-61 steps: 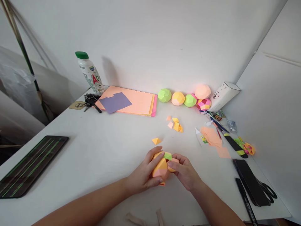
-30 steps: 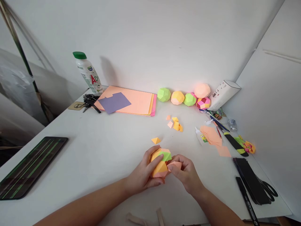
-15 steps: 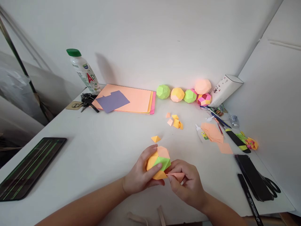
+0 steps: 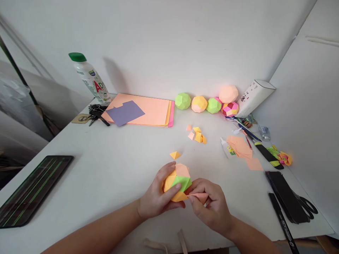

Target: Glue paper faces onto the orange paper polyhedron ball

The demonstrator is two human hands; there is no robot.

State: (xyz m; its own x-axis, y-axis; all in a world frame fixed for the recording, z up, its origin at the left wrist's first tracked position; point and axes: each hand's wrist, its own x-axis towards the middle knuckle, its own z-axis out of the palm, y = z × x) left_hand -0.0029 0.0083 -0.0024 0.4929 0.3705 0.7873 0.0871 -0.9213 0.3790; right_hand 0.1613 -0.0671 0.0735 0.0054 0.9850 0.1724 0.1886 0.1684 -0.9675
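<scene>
A faceted paper ball (image 4: pixel 182 182) in orange, green and peach is gripped in my left hand (image 4: pixel 161 192), thumb across its front and fingers behind. At the ball's lower right edge, my right hand (image 4: pixel 212 204) pinches a folded peach paper piece (image 4: pixel 200 197) between thumb and fingers. The tip of that piece meets the ball; whether it is tucked in, I cannot tell. Just beyond my left fingertips lies a single orange folded piece (image 4: pixel 175 155). Farther off is a small group of orange and peach folded pieces (image 4: pixel 198 137).
Finished paper balls (image 4: pixel 199 104) line the wall. Coloured sheets (image 4: pixel 156 109), keys (image 4: pixel 97 114) and a bottle (image 4: pixel 91 79) stand back left, a tablet (image 4: pixel 37 190) at left. On the right are glue (image 4: pixel 227 146), peach squares (image 4: pixel 239 146), a cutter (image 4: pixel 268 156), scissors (image 4: pixel 305 204) and a marker (image 4: pixel 283 224).
The camera view has shifted slightly. Both hands keep nearly the same hold on the ball and the peach piece.
</scene>
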